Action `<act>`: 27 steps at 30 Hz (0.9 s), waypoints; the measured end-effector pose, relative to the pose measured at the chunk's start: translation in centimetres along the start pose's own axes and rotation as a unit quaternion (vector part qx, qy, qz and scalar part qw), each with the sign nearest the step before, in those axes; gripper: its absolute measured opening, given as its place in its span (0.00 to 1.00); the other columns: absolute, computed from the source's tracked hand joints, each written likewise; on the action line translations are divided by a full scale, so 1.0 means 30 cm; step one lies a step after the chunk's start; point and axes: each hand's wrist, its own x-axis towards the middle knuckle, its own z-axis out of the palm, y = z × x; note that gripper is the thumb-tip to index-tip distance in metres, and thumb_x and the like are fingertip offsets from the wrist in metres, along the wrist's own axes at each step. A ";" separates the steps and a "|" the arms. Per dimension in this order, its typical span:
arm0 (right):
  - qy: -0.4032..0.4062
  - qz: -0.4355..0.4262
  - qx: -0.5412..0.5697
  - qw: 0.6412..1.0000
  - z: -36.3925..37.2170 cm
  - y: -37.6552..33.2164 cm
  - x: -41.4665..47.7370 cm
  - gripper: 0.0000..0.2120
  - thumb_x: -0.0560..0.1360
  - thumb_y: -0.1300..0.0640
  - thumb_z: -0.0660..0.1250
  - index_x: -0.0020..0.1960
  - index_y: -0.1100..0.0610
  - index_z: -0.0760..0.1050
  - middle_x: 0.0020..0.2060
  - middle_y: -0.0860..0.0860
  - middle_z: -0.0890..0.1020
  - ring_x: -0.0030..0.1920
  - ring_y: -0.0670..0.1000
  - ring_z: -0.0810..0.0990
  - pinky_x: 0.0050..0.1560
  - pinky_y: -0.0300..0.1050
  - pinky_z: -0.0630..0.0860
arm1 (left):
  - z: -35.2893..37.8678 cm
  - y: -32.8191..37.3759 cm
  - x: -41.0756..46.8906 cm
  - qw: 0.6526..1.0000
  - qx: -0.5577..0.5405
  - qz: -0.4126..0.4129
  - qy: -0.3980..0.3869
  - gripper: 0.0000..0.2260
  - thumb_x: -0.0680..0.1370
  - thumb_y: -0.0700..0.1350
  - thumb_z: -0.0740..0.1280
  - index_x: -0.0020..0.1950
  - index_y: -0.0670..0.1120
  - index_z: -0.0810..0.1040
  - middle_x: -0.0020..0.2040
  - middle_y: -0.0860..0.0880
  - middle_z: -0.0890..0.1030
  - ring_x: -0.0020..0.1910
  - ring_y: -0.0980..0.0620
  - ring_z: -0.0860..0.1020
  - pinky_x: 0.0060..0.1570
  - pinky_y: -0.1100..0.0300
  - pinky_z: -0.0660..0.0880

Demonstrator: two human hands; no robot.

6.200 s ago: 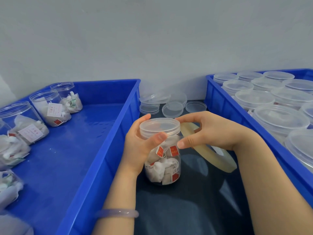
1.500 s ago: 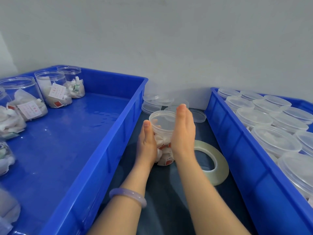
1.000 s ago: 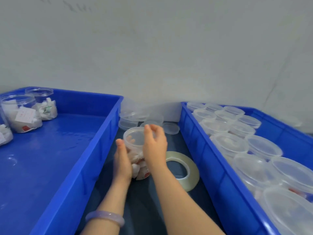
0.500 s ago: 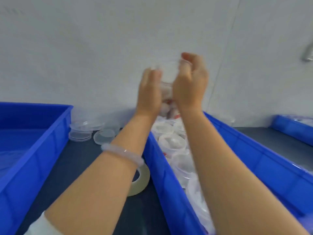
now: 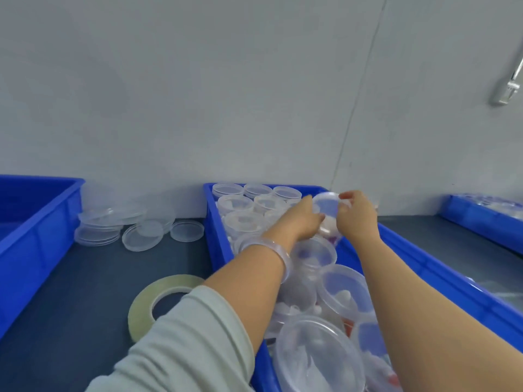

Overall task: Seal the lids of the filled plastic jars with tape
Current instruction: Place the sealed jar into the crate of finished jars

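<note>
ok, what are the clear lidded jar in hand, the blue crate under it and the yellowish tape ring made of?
Clear lidded jar: apparently thin transparent plastic, glossy; its contents and the blue behind it show through.
Blue crate: opaque moulded plastic, smooth with a slight sheen and a rolled rim.
Yellowish tape ring: translucent film tape, probably plastic; the core material cannot be told.

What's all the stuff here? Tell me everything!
bins: three, blue; left, middle, far right.
table: one, dark grey; under everything.
jars: many, clear, lidded; in the middle bin.
held jar: one, clear; over the middle bin.
lids: a pile, clear; on the table by the wall.
tape: one roll, yellowish; flat on the table.
bracelet: one, pale; left wrist.
sleeve: one, pale green; left arm.
left hand: grips the held jar.
right hand: pinches its lid.
</note>
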 end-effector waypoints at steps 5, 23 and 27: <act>-0.146 0.079 -0.014 0.986 0.012 0.109 -0.006 0.09 0.78 0.60 0.59 0.52 0.56 0.78 0.47 0.52 0.79 0.49 0.55 0.76 0.44 0.46 0.73 | 0.046 -0.032 0.026 0.982 0.189 0.020 0.004 0.18 0.80 0.53 0.61 0.65 0.43 0.73 0.65 0.43 0.74 0.64 0.42 0.72 0.63 0.50 0.68; -0.140 -0.071 -0.315 0.936 0.251 -0.145 -0.017 0.28 0.80 0.40 0.52 0.73 0.56 0.63 0.75 0.61 0.59 0.75 0.62 0.51 0.73 0.58 0.51 | -0.412 -0.293 -0.200 0.933 0.345 -0.091 0.047 0.15 0.80 0.46 0.59 0.66 0.45 0.73 0.67 0.43 0.73 0.65 0.41 0.70 0.60 0.52 0.68; -0.233 -0.257 -0.238 0.907 0.513 -0.467 -0.187 0.25 0.80 0.44 0.57 0.72 0.57 0.66 0.71 0.58 0.69 0.72 0.61 0.60 0.71 0.50 0.54 | -0.687 -0.384 -0.369 0.906 0.373 -0.165 0.114 0.17 0.80 0.44 0.59 0.70 0.44 0.70 0.68 0.42 0.72 0.65 0.41 0.71 0.63 0.50 0.70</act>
